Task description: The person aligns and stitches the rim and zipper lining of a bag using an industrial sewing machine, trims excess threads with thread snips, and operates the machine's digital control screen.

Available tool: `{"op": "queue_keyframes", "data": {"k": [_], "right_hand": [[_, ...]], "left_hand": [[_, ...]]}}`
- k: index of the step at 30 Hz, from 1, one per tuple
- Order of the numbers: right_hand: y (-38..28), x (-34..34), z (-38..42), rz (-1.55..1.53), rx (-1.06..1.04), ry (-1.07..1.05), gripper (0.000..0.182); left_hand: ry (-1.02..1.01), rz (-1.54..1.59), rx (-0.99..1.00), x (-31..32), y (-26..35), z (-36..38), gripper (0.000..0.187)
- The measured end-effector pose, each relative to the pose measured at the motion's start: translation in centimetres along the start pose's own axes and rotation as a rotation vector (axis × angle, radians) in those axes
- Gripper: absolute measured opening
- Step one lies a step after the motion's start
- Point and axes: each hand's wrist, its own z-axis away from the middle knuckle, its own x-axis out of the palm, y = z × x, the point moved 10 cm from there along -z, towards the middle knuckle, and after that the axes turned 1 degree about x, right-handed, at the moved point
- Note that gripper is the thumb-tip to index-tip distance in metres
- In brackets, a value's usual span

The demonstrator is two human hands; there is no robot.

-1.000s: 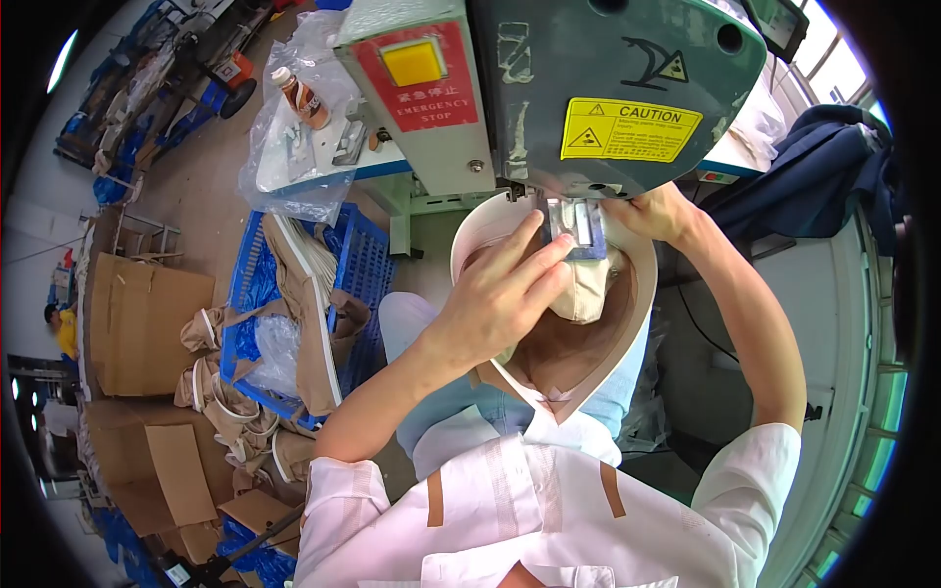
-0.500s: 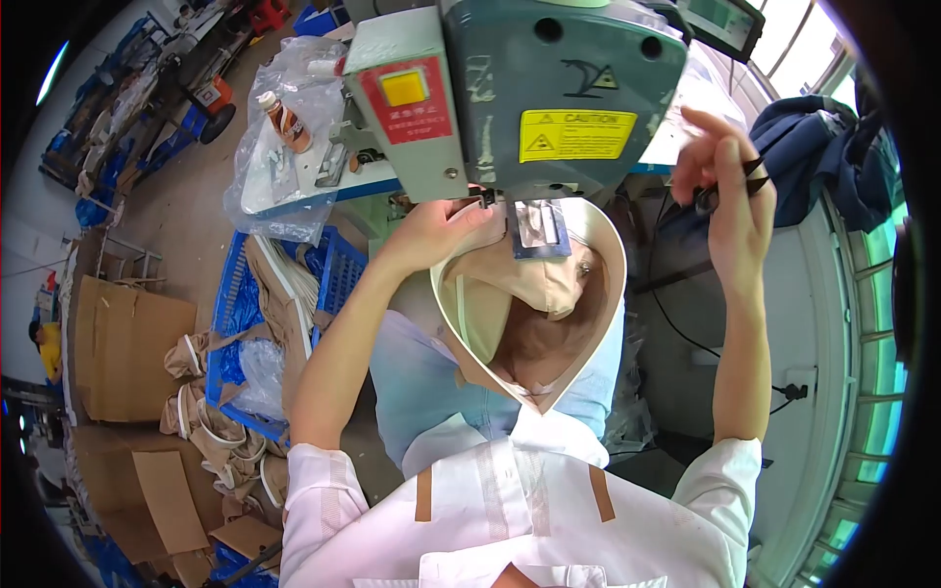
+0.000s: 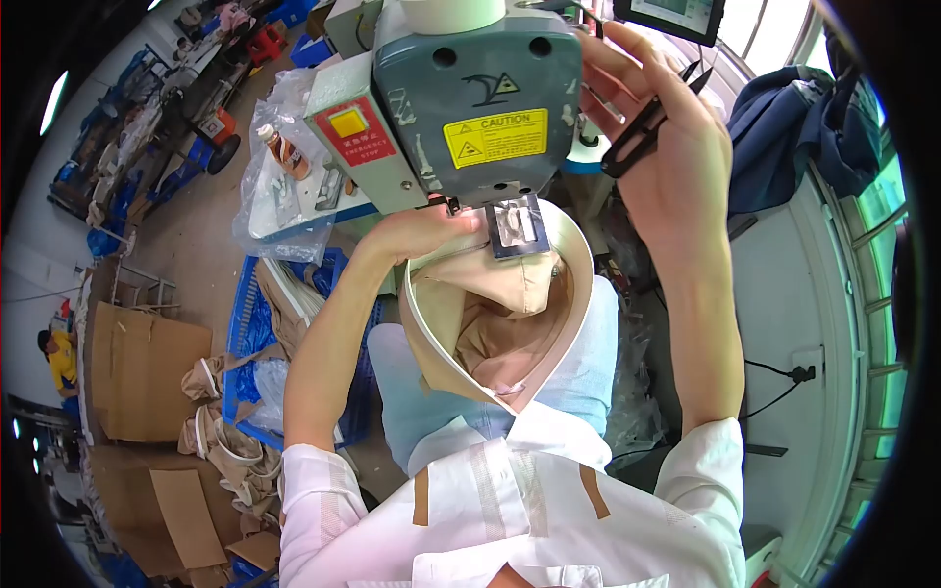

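A beige fabric piece with a pale band [image 3: 573, 323] hangs in a loop under the green machine head [image 3: 480, 98]. My left hand [image 3: 421, 233] grips the band's upper left edge, just beneath the machine, its fingertips partly hidden. A dark-framed clear plate [image 3: 518, 227] sits over the band at the top of the loop. My right hand [image 3: 657, 127] is raised at the machine's right side, with black thread snips [image 3: 635, 140] held against the palm. Its fingers reach up beside the machine head, and the fingertips are near a thin metal part.
Left of the machine, a bottle [image 3: 284, 152] stands on a plastic-covered table [image 3: 270, 211]. A blue basket [image 3: 240, 338] with beige fabric is below it, near cardboard boxes [image 3: 147, 372]. Dark clothing [image 3: 804, 137] lies at the right. A person in yellow [image 3: 61, 361] is far left.
My right hand has moved up and left, from beside the machine to its upper right side, still with the snips. The view has shifted, and my left hand remains on the band.
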Motion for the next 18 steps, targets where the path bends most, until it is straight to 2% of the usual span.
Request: {"op": "queue_keyframes", "data": {"k": [1, 3, 5, 6, 8, 10, 11, 14, 18], "right_hand": [[-0.3, 0.2, 0.6, -0.019, -0.036, 0.087, 0.034], [-0.5, -1.2, 1.3, 0.189, -0.21, 0.006, 0.036], [1.1, -1.5, 2.8, 0.203, -0.166, -0.028, 0.037], [1.0, -0.9, 2.6, 0.159, -0.267, -0.097, 0.037], [0.0, -2.0, 1.7, 0.289, -0.226, -0.036, 0.038], [-1.7, -1.6, 0.9, 0.268, -0.271, -0.056, 0.037], [-2.3, -1.1, 0.7, 0.267, -0.264, -0.035, 0.037], [-2.7, -0.3, 1.0, 0.308, -0.244, 0.041, 0.035], [-1.0, 0.2, 1.8, 0.476, -0.282, -0.179, 0.035]], "left_hand": [[0.031, 0.031, 0.061, -0.1, 0.5, 0.0, 0.06], [-0.004, 0.004, 0.008, 0.1, 1.9, 0.8, 0.061], [-0.024, -0.002, -0.051, 0.3, 1.5, 0.9, 0.062], [-0.008, -0.018, -0.013, 0.1, 1.1, 0.5, 0.055], [0.006, -0.029, 0.01, 0.0, -0.1, 0.6, 0.049], [-0.229, -0.472, 0.124, 2.6, 2.0, 1.8, 0.032], [-0.232, -0.222, 0.197, 3.4, 1.9, 2.9, 0.032], [-0.234, -0.192, 0.063, 4.3, 1.7, 6.1, 0.032], [-0.225, -0.077, 0.102, 4.5, 0.8, 5.8, 0.031]]}}
